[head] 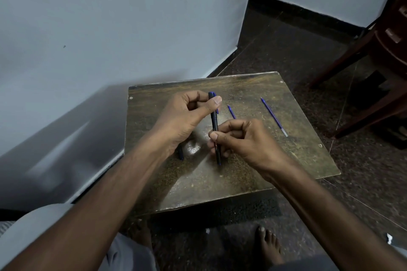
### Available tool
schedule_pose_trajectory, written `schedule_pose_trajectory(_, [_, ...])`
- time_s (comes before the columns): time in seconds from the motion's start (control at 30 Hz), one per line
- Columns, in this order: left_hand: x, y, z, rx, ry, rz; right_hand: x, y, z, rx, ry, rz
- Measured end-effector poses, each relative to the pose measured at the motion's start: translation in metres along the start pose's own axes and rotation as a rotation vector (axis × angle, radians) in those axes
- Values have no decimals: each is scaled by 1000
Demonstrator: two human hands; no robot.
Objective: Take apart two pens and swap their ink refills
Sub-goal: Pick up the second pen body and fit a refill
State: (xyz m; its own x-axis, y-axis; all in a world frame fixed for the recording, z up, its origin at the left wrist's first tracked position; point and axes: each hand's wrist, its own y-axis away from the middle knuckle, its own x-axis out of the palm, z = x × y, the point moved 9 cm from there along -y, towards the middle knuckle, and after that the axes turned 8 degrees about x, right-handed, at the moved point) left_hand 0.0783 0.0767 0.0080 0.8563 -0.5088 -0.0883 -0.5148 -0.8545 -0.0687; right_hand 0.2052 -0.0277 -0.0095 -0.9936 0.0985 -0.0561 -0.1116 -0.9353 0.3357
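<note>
Head view. A small, worn, brown square wooden tabletop (253, 174) stands low on a dark speckled floor (308, 55), with a pale blue-grey wall (110, 28) close behind its far-left corner.

The slim black pen with a blue cap end (214, 121) is held above the middle of the tabletop, running roughly from far to near. The left hand (185, 114) grips its far, capped end, thumb pressed along the barrel and fingers curled round it. The right hand (242, 138) pinches the near half of the same pen between thumb and curled fingers; the pen's tip projects below this hand.

A long thin blue ink refill with a pale tip (274, 116) lies flat on the tabletop to the right of the pen, well apart from both hands and short of the right edge. A second, shorter-looking blue refill piece (231, 112) lies between the pen and the long refill; its near end is hidden behind the right hand. A dark blue pen part (180, 152) lies on the tabletop under the left wrist, mostly hidden.

The near half and the far-right corner of the tabletop are bare. Dark red-brown wooden furniture legs (343, 66) stand on the floor beyond the right edge. Two bare feet (267, 244) rest on the floor before the near edge.
</note>
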Motion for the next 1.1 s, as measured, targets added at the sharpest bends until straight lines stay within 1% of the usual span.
schedule_pose_trajectory(0.1, [2,-1,1,3,-18,-14,-14,2,2,-30,139,-184])
schedule_pose_trajectory(0.13, [3,-1,3,-17,-11,-15,-17,3,2,-45,150,-230])
schedule_pose_trajectory(0.17, [4,-1,5,-46,11,-11,-19,3,3,-48,143,-242])
schedule_pose_trajectory(0.2, [4,-1,7,-73,35,-6,-17,1,3,-40,118,-211])
schedule_pose_trajectory(0.3, [5,0,8,-74,19,5,-1,-1,0,27,-53,6])
schedule_pose_trajectory(0.37, [4,1,7,-72,10,-2,2,-1,-1,46,-119,55])
schedule_pose_trajectory(0.43, [2,1,7,-70,-9,-6,0,-1,-2,56,-146,28])
schedule_pose_trajectory(0.53, [6,2,6,-73,-27,42,-12,1,-3,69,-130,-73])
schedule_pose_trajectory(0.6, [9,2,4,-61,-15,68,-16,1,-4,74,-132,-105])
schedule_pose_trajectory(0.67, [10,3,4,-70,-20,65,-12,1,-6,88,-135,-60])
schedule_pose_trajectory(0.77, [10,4,6,-93,-22,66,-2,0,-11,162,-183,69])
schedule_pose_trajectory(0.83, [9,3,7,-87,-31,72,0,1,-11,174,-181,120])
schedule_pose_trajectory(0.9, [8,3,6,-72,-44,80,-1,2,-10,160,-157,120])
schedule_pose_trajectory(1.0, [9,2,5,-53,-48,87,-7,2,-10,169,-147,58])
schedule_pose_trajectory(1.1, [7,3,5,-61,-74,49,-11,4,-6,169,-135,4])
